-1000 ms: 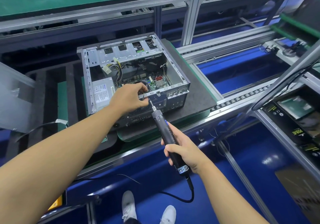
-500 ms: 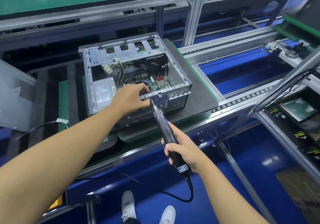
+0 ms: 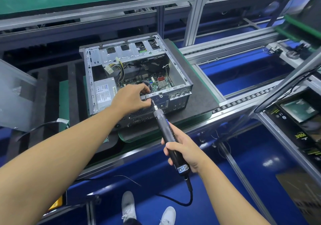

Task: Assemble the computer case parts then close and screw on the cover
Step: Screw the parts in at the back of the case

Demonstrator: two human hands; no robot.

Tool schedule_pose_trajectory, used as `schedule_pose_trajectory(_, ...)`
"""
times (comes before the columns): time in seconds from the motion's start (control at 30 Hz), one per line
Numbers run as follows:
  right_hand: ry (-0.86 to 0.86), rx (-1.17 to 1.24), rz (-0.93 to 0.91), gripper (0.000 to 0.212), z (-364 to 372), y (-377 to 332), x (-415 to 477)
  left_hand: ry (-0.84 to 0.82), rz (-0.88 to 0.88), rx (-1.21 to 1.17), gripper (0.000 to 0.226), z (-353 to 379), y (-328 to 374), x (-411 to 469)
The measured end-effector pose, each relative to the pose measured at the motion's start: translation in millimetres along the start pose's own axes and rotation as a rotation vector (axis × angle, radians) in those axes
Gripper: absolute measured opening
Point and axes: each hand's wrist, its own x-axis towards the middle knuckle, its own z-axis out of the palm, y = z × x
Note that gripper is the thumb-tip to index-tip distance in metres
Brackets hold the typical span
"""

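A factory conveyor line with aluminium rails and a blue floor fills the frame. In the centre a dark pallet on the belt carries the computer case, which lies with its open side up and has no cover on it. Inside the case, a grey power supply sits at the left, a green motherboard lies on the bottom at the right, and a bundle of yellow cables runs between them; a silver drive cage closes the far end. The left hand rests on the near upper rail of the case, its fingers curled together there, but I cannot tell if they pinch something small. The right hand, in the lower centre, has its fingers wrapped firmly around a black electric screwdriver; the bit points up at the rail, just beside the left fingertips. A grey metal panel stands at the left edge, well apart from the case.
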Motion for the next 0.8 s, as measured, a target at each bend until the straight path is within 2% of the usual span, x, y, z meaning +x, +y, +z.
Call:
schedule_pose_trajectory(0.23,-0.063,0.091,0.016,0.072,3.4,-7.0,-1.6,-0.011,0.012,0.017,0.032,0.7,-1.1,0.2)
schedule_pose_trajectory(0.37,-0.062,-0.009,0.024,0.068,5.8,-8.6,0.6,-0.018,0.033,0.042,0.036,1.7,-3.5,0.7)
schedule_pose_trajectory(0.57,-0.026,-0.123,0.023,0.075,7.6,-14.1,3.4,-0.015,0.026,0.028,0.038,3.0,-4.9,1.4)
schedule_pose_trajectory(0.7,-0.053,-0.059,-0.014,0.066,13.4,-16.8,2.0,-0.007,0.032,0.037,0.037,3.6,-4.2,1.6)
schedule_pose_trajectory(0.8,-0.053,-0.024,-0.008,0.069,15.3,-16.4,0.8,-0.009,0.029,0.041,0.037,3.7,-4.5,1.7)
